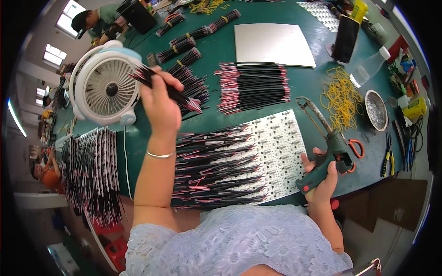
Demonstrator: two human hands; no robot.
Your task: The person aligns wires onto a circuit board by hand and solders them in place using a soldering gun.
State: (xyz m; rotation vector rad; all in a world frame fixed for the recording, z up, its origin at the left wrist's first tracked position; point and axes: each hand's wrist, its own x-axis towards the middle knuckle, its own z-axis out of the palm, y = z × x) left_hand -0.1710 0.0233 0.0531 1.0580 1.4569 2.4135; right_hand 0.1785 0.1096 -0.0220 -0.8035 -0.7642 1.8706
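Raised over the table beside the fan, my left hand [161,106] is closed round a bundle of black wires [143,76] with red and white tips. A green soldering gun [322,166] rests in the grip of my right hand [323,187], its metal nozzle pointing away up the table. Between my arms lies a white sheet of small circuit boards [278,152]. Many black wires [216,168] fan out across its left part. Beyond it sits a neat pile of cut wires [255,87], and more loose wires [192,83] lie behind my left hand.
A white fan [108,85] stands at the left, near stacked wired boards [92,170]. Yellow rubber bands [340,99], a metal bowl [376,110], a plastic bottle [369,68], orange-handled scissors [356,148] and yellow-black cutters [387,158] lie at right. Another person [99,23] works far left.
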